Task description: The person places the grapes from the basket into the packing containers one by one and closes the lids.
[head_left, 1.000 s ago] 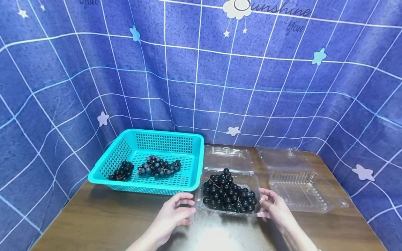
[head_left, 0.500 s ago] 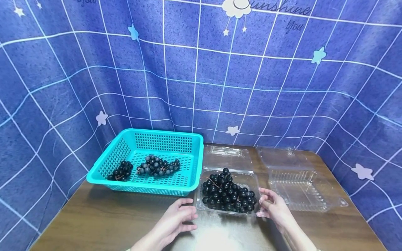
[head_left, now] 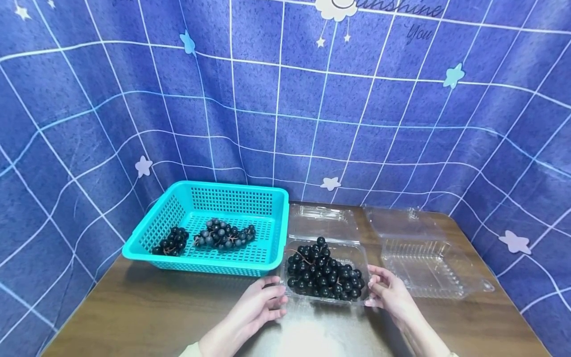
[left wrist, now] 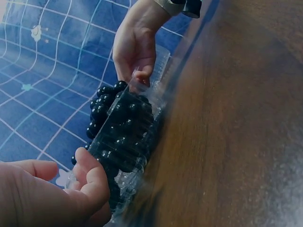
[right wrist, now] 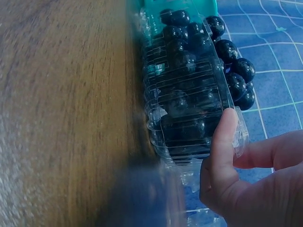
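A clear plastic clamshell box (head_left: pixel 352 254), lid (head_left: pixel 321 225) folded back behind it, holds a heap of black grapes (head_left: pixel 323 275) rising above its rim. My right hand (head_left: pixel 389 293) pinches the box's right rim; in the right wrist view, thumb (right wrist: pixel 224 137) lies outside the ribbed wall (right wrist: pixel 189 101), and a finger is behind the rim. At the left front corner is my left hand (head_left: pixel 258 303), fingers bent loosely. The left wrist view shows its thumb (left wrist: pixel 90 177) against or just before the box's end; I cannot tell whether it touches.
A turquoise basket (head_left: pixel 205 265) stands at left with a small grape bunch (head_left: pixel 171 242) and a larger one (head_left: pixel 225 235) inside. To the right lies another clear clamshell (head_left: pixel 424 270), opened out. A blue curtain (head_left: pixel 285 124) hangs behind the wooden table (head_left: pixel 134 307).
My left hand has moved slightly right, up to the left edge of the grape box. The right hand keeps its hold on the right rim, and the box stays in place.
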Demonstrator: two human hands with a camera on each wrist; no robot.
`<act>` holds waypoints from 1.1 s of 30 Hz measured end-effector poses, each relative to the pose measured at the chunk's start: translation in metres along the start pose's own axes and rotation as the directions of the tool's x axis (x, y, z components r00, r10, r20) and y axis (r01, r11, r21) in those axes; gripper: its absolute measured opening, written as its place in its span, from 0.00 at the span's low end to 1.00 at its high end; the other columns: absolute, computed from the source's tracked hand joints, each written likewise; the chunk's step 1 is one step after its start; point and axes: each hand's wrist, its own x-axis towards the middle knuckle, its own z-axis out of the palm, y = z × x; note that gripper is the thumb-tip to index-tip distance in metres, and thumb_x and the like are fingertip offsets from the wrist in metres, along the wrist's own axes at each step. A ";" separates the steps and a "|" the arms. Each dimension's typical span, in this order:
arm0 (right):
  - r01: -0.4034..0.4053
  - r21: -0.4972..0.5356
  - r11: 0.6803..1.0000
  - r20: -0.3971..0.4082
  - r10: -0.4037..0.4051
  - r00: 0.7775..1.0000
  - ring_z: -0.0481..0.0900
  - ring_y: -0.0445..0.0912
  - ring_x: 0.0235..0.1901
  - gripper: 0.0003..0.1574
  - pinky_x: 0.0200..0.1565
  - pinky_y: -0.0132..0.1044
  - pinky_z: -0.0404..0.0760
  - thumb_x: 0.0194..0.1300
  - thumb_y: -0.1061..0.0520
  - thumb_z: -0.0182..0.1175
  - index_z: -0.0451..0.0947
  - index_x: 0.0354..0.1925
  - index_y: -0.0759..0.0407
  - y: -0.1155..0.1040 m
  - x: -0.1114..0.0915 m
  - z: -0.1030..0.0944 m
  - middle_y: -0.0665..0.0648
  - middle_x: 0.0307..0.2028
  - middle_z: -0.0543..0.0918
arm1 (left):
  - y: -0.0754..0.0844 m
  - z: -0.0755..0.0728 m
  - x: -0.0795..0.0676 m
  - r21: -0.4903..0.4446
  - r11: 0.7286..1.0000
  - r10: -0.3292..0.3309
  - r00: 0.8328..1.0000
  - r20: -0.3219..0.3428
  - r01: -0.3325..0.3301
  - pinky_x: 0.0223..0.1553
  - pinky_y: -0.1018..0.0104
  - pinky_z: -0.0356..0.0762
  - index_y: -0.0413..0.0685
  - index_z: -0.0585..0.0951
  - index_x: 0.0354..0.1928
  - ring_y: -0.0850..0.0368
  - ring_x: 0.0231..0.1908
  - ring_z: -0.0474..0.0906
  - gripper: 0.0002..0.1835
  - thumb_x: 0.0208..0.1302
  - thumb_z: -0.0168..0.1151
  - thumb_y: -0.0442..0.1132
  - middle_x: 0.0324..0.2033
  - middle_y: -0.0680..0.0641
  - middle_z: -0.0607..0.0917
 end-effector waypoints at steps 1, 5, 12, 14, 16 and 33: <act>0.002 -0.005 1.000 0.000 -0.002 1.000 0.70 0.39 0.26 0.32 0.31 0.36 0.84 0.63 0.73 0.46 0.55 0.65 0.72 0.000 0.000 0.000 0.53 0.35 0.69 | 0.000 0.001 0.001 -0.006 1.000 -0.003 1.000 -0.002 0.003 0.36 0.63 0.79 0.35 0.56 0.60 0.59 0.33 0.77 0.29 0.62 0.57 0.35 0.35 0.48 0.74; 0.007 -0.013 1.000 0.003 -0.007 1.000 0.71 0.39 0.27 0.31 0.32 0.36 0.84 0.63 0.73 0.46 0.55 0.65 0.72 -0.001 0.001 -0.001 0.54 0.35 0.70 | 0.000 0.002 0.004 -0.024 1.000 -0.017 1.000 -0.004 0.017 0.36 0.63 0.78 0.36 0.57 0.59 0.60 0.32 0.75 0.27 0.62 0.56 0.33 0.33 0.49 0.74; 0.008 -0.026 1.000 0.012 -0.008 1.000 0.72 0.40 0.27 0.31 0.32 0.37 0.84 0.64 0.72 0.46 0.56 0.65 0.72 -0.004 0.000 -0.001 0.56 0.36 0.70 | -0.001 0.006 0.012 -0.045 0.999 -0.015 1.000 -0.010 0.014 0.35 0.65 0.78 0.37 0.58 0.56 0.61 0.30 0.73 0.25 0.59 0.55 0.30 0.30 0.50 0.73; 0.007 -0.036 0.999 0.017 -0.007 1.000 0.72 0.40 0.27 0.31 0.32 0.37 0.84 0.64 0.72 0.46 0.55 0.65 0.72 -0.005 -0.001 -0.001 0.57 0.36 0.71 | -0.001 0.007 0.013 -0.052 0.999 -0.010 1.000 -0.018 0.009 0.35 0.66 0.78 0.38 0.59 0.54 0.61 0.29 0.73 0.22 0.59 0.54 0.29 0.29 0.50 0.72; 0.008 -0.045 0.999 0.019 -0.007 1.000 0.72 0.40 0.27 0.31 0.33 0.38 0.84 0.64 0.72 0.46 0.55 0.65 0.73 -0.006 -0.002 -0.002 0.57 0.35 0.71 | -0.002 0.008 0.015 -0.057 0.998 -0.002 1.000 -0.026 0.000 0.35 0.67 0.78 0.39 0.61 0.51 0.61 0.29 0.72 0.20 0.58 0.54 0.28 0.29 0.50 0.72; 0.005 -0.060 0.998 0.020 -0.004 1.000 0.71 0.40 0.26 0.30 0.33 0.38 0.84 0.65 0.72 0.45 0.55 0.65 0.72 -0.007 -0.006 -0.003 0.56 0.35 0.70 | -0.010 0.009 0.022 -0.076 0.995 0.058 0.998 -0.034 -0.060 0.40 0.65 0.80 0.42 0.65 0.41 0.60 0.29 0.73 0.15 0.54 0.53 0.23 0.26 0.50 0.72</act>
